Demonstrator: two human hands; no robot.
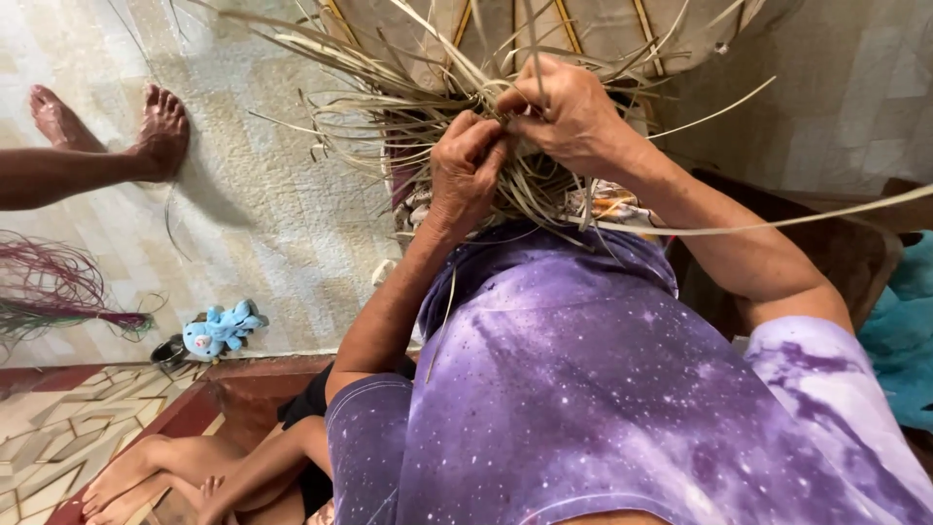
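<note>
A half-woven basket of pale dry strips rests in front of me, its loose ends fanning out to the left and right. My left hand is closed around a bunch of these strips just below the woven edge. Beside it, touching it, my right hand pinches strips at the same spot. One long strip trails off to the right over my forearm. I wear a purple speckled shirt.
Another person's bare feet rest on the pale mat at upper left. A bundle of pink and green strips lies at the left. A small blue plush toy sits by the step. Someone's legs are below me. Teal cloth is at right.
</note>
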